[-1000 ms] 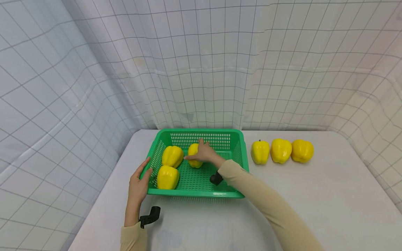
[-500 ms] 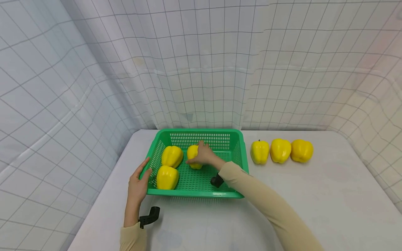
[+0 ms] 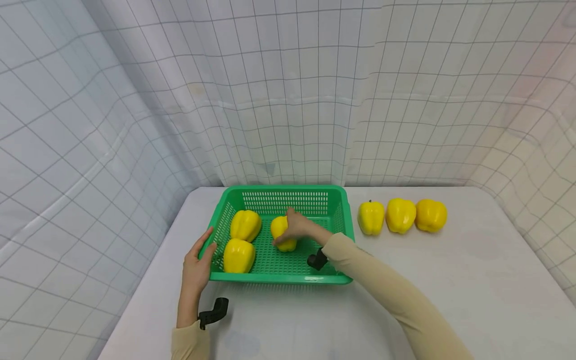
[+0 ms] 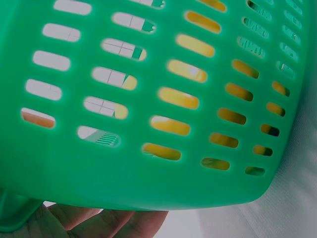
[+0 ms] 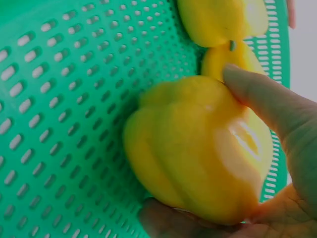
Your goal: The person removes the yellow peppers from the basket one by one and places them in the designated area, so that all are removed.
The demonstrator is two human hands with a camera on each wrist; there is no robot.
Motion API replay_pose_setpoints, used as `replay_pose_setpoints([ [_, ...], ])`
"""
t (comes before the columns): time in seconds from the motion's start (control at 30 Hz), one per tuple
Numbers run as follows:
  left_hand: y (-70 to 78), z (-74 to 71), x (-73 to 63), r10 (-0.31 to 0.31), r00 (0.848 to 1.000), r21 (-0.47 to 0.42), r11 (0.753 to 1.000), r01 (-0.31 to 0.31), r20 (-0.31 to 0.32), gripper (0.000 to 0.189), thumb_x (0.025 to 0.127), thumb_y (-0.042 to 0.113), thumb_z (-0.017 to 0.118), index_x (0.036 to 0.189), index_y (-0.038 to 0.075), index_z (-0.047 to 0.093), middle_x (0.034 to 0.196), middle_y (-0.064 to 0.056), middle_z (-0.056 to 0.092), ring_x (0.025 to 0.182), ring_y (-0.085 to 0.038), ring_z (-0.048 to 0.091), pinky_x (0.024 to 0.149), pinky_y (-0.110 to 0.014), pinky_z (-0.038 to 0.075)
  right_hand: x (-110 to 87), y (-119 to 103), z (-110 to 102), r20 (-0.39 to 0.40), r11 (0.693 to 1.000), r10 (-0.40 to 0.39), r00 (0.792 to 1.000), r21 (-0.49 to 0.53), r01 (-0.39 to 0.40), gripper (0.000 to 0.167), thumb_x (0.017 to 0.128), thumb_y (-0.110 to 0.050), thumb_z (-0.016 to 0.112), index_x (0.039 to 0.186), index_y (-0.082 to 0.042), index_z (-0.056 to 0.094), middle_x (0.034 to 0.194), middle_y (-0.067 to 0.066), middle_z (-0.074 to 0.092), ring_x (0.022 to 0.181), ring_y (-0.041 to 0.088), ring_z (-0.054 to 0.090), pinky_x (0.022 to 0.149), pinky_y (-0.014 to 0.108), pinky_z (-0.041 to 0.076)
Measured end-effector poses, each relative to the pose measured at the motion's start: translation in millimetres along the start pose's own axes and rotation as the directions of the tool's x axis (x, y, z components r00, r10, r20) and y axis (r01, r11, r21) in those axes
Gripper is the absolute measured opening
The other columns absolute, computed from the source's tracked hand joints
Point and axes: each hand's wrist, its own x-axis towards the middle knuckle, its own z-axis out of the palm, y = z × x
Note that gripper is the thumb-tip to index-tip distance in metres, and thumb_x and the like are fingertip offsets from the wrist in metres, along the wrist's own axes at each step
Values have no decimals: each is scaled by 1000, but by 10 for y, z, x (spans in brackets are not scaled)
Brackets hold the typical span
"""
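- Since the earlier frame, the yellow bell pepper [image 3: 279, 226] and my right grip [image 3: 300, 227] had come together a little nearer to me inside the green basket [image 3: 279, 278]; my left grip and the remaining peppers had kept their places.
- My right grip was clamped on that pepper, thumb on one flank and fingers round the opposite one. It sat towards the middle of the basket, and I could not tell whether its weight was fully on the slotted floor.
- The relation that mattered most, as I judged it: the pepper lay on the left of my right palm, its long axis running roughly from far to near, the near end slanting slightly right. My right grip was the nearer one, already on it, while my left was well apart.
- My left grip [image 3: 196, 262] held the basket's left rim, thumb and fingers spread along it.
- Left of the held pepper, with a gap between, lay the far-left pepper [image 3: 245, 226] and the near-left pepper [image 3: 239, 256], close beside each other.
- Outside, right of the basket, three peppers [image 3: 401, 215] stood in a row on the white table [image 3: 472, 280].
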Motion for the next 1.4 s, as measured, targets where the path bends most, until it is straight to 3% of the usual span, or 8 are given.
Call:
replay_pose_setpoints([
  [0.13,5,8,6,-1,1000,-9,1000,1,-2,47,100,30,49,145,19,43,149,-11,33,137,-32,26,105,-58,23,-58,-1,-49,61,1000,10,998,-5,-10,104,73,-36,82,144,8,20,128,21,48,112,29,51,92,39,44],
  [0.33,6,5,5,-3,1000,-7,1000,3,-3,47,100,30,49,145,19,43,149,-11,33,137,-32,26,106,-58,22,-135,-12,-82,119,1000,11,993,-16,-10,92,71,-36,83,135,3,31,108,13,54,93,23,54,82,36,47],
  [0.47,10,1,6,3,1000,-2,1000,-3,-6,47,100,29,49,145,19,43,149,-11,34,137,-32,26,105,-58,23,-175,-7,-91,122,1000,0,992,5,0,92,71,-38,83,135,3,30,105,10,54,91,21,53,81,35,47],
  [0.87,-9,0,10,4,1000,7,1000,-4,-5,47,100,31,49,145,18,43,149,-12,34,136,-33,26,105,-57,24,-281,-25,-206,64,992,-57,996,113,49,90,71,-37,83,135,-1,32,105,9,54,91,21,54,77,33,49],
  [1.1,-18,1,15,0,1000,1,1000,0,-4,47,100,30,49,145,18,43,149,-13,34,136,-33,27,105,-58,24,-382,-53,-296,2,975,-135,991,177,132,91,69,-33,85,135,-1,30,106,11,53,89,22,55,74,32,50],
  [1.4,-24,2,16,8,1000,8,1000,-8,-4,47,100,31,48,145,20,43,149,-11,34,137,-33,26,105,-58,23,-497,-37,-351,-99,951,-146,984,261,167,91,74,-37,81,138,-2,25,105,10,52,88,22,56,73,32,50],
])
